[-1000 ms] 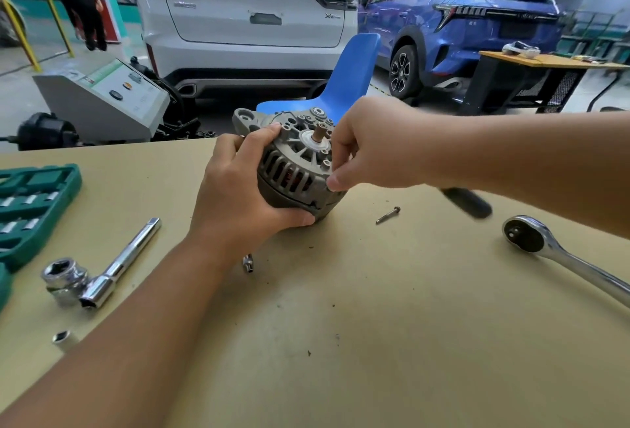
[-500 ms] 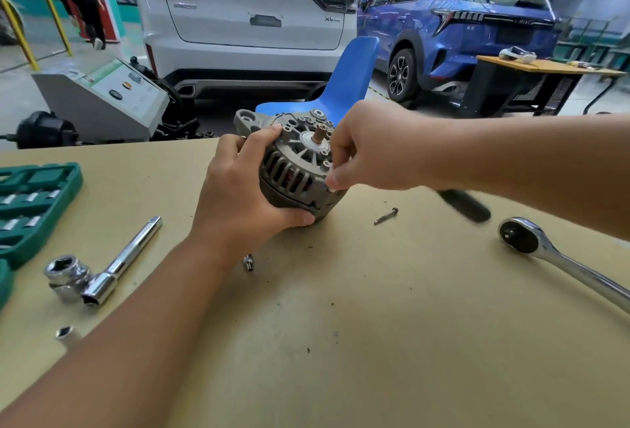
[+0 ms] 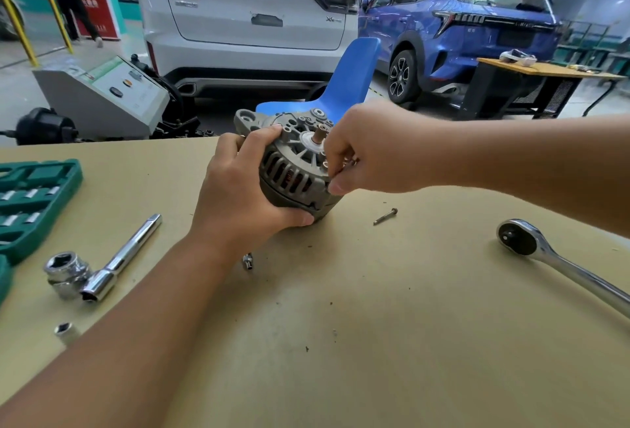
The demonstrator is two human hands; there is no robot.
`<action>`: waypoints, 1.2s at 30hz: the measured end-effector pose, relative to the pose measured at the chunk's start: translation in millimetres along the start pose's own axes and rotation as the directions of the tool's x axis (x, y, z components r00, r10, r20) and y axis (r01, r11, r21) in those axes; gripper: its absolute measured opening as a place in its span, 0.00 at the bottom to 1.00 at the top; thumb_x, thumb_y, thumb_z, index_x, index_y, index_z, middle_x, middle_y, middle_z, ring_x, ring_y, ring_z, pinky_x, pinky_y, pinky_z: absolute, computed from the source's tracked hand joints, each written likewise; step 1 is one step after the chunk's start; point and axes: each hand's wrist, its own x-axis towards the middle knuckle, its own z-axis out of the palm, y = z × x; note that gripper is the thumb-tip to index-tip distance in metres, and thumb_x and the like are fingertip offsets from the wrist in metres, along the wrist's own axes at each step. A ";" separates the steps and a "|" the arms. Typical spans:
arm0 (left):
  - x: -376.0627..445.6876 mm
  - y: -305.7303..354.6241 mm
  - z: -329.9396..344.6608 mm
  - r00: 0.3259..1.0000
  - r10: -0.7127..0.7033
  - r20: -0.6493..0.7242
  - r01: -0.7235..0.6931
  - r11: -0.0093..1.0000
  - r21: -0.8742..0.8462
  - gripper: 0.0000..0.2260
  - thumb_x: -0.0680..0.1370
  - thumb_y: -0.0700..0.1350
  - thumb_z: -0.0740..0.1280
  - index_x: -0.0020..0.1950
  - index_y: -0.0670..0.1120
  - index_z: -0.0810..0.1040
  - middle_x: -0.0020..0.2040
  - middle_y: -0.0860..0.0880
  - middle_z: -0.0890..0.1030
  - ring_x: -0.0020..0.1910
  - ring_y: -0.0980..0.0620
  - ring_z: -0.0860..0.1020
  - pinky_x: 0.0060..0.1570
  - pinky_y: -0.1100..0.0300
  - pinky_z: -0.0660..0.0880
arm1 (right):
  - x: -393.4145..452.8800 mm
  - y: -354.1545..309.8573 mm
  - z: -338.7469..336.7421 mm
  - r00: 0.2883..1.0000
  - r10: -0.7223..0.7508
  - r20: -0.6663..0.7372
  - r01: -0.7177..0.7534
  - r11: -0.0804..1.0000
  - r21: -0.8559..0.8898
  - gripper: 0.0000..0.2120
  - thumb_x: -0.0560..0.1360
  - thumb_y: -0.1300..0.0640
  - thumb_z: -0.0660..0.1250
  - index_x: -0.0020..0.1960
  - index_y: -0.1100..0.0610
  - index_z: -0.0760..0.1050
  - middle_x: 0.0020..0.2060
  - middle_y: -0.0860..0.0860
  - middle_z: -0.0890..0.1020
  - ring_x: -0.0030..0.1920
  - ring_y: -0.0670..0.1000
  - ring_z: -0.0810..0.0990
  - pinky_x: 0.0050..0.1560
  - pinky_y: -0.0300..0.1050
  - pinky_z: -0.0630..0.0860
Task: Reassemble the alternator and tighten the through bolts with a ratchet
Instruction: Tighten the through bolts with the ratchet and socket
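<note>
A grey alternator lies tilted on the tan workbench, its slotted end and shaft stub facing me. My left hand grips its near left side. My right hand sits at its right rim, thumb and fingertips pinching something small against the housing; what they pinch is hidden. A loose through bolt lies on the bench just right of the alternator. A chrome ratchet lies at the far right, head toward the alternator.
A green socket case sits at the left edge. Near it lie an extension bar with a large socket, a small socket and a small bit. A blue chair stands behind the bench.
Both hands stay on the alternator. My right hand's fingers have shifted slightly at the rim; the alternator and tools have not moved on the bench.
</note>
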 end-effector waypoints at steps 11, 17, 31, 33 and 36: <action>-0.5 -0.1 -0.6 1.000 0.006 0.000 -0.006 1.000 0.001 0.53 0.53 0.58 0.87 0.75 0.60 0.68 0.60 0.54 0.68 0.60 0.49 0.73 0.61 0.54 0.74 | -6.6 1.1 -5.6 0.966 -0.226 0.124 0.255 0.911 -0.325 0.06 0.78 0.48 0.71 0.51 0.49 0.82 0.41 0.46 0.80 0.44 0.50 0.76 0.46 0.53 0.80; -1.7 0.3 0.6 1.000 -0.004 -0.014 0.004 1.000 -0.002 0.53 0.52 0.57 0.87 0.74 0.60 0.68 0.60 0.54 0.68 0.61 0.51 0.73 0.60 0.56 0.72 | -2.2 -1.1 11.0 0.877 0.446 0.181 -0.469 0.707 0.529 0.09 0.74 0.57 0.78 0.42 0.60 0.79 0.27 0.50 0.69 0.20 0.47 0.63 0.21 0.36 0.60; -1.4 1.1 -0.6 1.000 -0.001 -0.005 0.001 1.000 0.021 0.54 0.53 0.57 0.87 0.75 0.58 0.69 0.60 0.53 0.68 0.58 0.52 0.72 0.59 0.56 0.71 | -5.4 -9.6 -7.7 0.937 -0.322 0.137 0.345 0.782 -0.519 0.06 0.80 0.50 0.67 0.53 0.49 0.81 0.44 0.48 0.81 0.44 0.52 0.75 0.39 0.46 0.73; -2.1 1.4 -0.8 1.000 -0.001 -0.006 0.001 1.000 0.014 0.53 0.53 0.56 0.87 0.75 0.57 0.69 0.60 0.52 0.68 0.59 0.52 0.72 0.60 0.56 0.71 | -1.4 -17.0 -8.1 0.975 -0.197 0.100 0.221 0.874 -0.433 0.05 0.77 0.49 0.71 0.51 0.48 0.83 0.42 0.47 0.82 0.44 0.51 0.78 0.37 0.43 0.74; -2.1 2.4 -1.4 1.000 0.000 -0.008 0.000 1.000 -0.005 0.53 0.53 0.56 0.87 0.75 0.56 0.69 0.61 0.52 0.68 0.59 0.52 0.72 0.60 0.57 0.71 | 5.3 -14.5 -1.2 0.969 0.227 0.092 -0.239 0.959 0.150 0.04 0.73 0.54 0.77 0.44 0.53 0.83 0.31 0.49 0.78 0.24 0.46 0.73 0.24 0.37 0.68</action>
